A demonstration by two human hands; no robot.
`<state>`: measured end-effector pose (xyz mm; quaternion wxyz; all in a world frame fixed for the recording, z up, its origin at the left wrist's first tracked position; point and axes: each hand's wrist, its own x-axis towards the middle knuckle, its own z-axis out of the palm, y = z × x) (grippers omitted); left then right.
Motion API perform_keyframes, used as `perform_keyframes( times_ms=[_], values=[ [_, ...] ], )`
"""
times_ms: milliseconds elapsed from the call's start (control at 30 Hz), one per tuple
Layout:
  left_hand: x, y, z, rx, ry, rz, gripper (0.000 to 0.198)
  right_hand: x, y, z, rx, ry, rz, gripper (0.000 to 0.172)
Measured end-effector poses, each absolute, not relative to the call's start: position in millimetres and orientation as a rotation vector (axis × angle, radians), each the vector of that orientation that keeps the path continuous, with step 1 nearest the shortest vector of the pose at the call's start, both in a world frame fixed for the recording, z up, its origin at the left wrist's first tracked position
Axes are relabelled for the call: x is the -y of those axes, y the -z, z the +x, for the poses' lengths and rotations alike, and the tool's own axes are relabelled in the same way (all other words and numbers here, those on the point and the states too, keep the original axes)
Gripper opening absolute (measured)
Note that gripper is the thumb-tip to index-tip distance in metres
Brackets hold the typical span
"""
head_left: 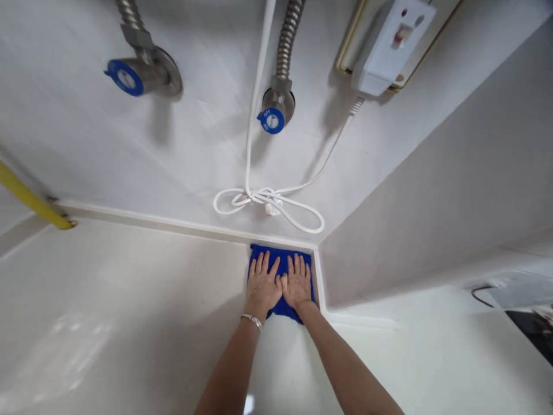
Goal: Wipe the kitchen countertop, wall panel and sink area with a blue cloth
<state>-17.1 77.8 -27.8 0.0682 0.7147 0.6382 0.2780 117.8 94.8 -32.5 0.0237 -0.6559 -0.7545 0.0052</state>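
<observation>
A blue cloth (281,262) lies spread on the white countertop (173,276), pushed into the corner where the back wall meets the right-hand wall. Flat on its left half rests my left hand (262,288), fingers stretched out and apart, with a bracelet at the wrist. My right hand (296,287) lies flat on the right half, its fingers pointing at the back wall. The two thumbs touch or nearly touch in the middle. Part of the cloth is hidden under both palms.
On the back wall are two valves with blue knobs, a left valve (129,76) and a middle valve (274,118). A bundled white cord (259,197) hangs above the cloth from a white plug (391,49). A yellow pipe (34,199) meets the counter at left.
</observation>
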Motion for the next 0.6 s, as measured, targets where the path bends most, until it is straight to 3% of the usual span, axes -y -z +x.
perform_keyframes(
  times_ms=[300,600],
  values=[
    [-71,35,-18,-1.89,-0.832,2.243,0.062,-77,24,125,2.463,-0.039,-1.968,0.066],
    [21,46,-21,-1.89,-0.786,2.491,0.065,15,28,135,2.443,-0.173,-1.726,0.064]
  ],
)
